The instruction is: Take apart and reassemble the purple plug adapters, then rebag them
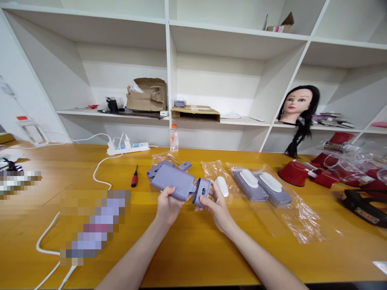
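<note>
My left hand (169, 204) is closed around a flat purple plastic casing (173, 180), held slantwise above the table. In my right hand (215, 203) is a short purple end cap (201, 192) with a dark oval opening in its side, gripped between thumb and fingers. The cap sits right at the casing's narrow right end; whether the two touch I cannot tell. More purple casing parts (185, 166) lie just behind the held casing. A white oval piece (222, 186) rests on clear plastic beyond my right hand.
Two purple blocks (254, 192) topped with white ovals lie on plastic bags to the right. A red screwdriver (134, 179) is at left, near white cables and a power strip (128, 148). Red parts (293, 173) crowd the far right. A bottle (174, 139) stands by the shelves.
</note>
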A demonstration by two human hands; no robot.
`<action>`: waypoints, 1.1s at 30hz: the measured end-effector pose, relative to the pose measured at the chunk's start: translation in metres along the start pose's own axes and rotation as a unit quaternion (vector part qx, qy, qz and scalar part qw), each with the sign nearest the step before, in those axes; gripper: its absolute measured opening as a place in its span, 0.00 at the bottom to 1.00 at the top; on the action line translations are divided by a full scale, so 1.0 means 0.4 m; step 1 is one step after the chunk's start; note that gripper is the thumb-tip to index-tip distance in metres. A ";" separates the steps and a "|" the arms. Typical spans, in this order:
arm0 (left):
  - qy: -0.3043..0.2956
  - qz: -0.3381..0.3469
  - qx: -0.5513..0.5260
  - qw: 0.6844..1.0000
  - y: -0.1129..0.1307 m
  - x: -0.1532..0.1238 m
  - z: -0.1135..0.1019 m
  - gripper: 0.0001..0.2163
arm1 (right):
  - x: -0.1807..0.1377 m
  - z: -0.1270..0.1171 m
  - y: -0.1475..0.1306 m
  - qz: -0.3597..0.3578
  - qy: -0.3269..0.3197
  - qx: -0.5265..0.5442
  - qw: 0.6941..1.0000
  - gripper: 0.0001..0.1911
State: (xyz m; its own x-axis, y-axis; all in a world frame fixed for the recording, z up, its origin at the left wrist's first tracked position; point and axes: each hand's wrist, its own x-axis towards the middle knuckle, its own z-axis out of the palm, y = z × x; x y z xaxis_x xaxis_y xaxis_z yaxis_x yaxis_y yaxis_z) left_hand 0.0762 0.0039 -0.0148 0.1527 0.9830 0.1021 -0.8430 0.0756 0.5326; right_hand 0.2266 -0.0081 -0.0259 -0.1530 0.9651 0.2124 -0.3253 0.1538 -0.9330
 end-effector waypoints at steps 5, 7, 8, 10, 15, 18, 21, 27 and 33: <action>0.001 -0.002 0.002 1.000 -0.003 0.000 -0.001 0.21 | -0.003 0.008 0.002 -0.006 -0.015 0.013 1.000 0.29; 0.006 0.004 0.006 1.000 -0.005 0.001 -0.002 0.21 | -0.006 0.012 0.001 -0.011 -0.022 0.020 0.999 0.30; 0.009 0.005 0.009 1.000 -0.007 0.002 -0.004 0.22 | -0.008 0.014 0.000 -0.010 -0.022 0.024 0.999 0.30; 0.013 -0.002 0.012 1.000 -0.010 0.004 -0.008 0.23 | -0.010 0.015 0.000 -0.005 -0.017 0.031 0.999 0.30; 0.009 -0.019 0.006 1.000 -0.015 0.011 -0.017 0.24 | -0.013 0.013 -0.001 0.001 -0.011 0.042 0.999 0.29; -0.010 -0.029 0.006 1.000 -0.013 0.010 -0.016 0.24 | -0.015 0.015 -0.005 0.004 -0.008 0.044 0.999 0.28; -0.027 -0.045 0.019 0.998 -0.013 0.004 -0.012 0.25 | -0.018 0.018 -0.009 0.006 -0.003 0.043 0.999 0.27; -0.031 -0.047 0.041 0.998 -0.018 0.002 -0.018 0.25 | -0.017 0.015 -0.002 0.007 0.007 0.026 1.000 0.26; -0.045 -0.055 0.031 0.997 -0.019 0.007 -0.026 0.25 | -0.020 0.013 0.010 -0.016 0.015 0.001 1.000 0.24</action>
State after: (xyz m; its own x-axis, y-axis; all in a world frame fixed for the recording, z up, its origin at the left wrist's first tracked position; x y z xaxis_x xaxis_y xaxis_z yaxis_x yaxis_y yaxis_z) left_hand 0.0779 0.0079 -0.0272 0.2902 0.9503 0.1129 -0.7860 0.1694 0.5946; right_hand 0.2219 -0.0161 -0.0298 -0.1144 0.9655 0.2340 -0.3315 0.1849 -0.9251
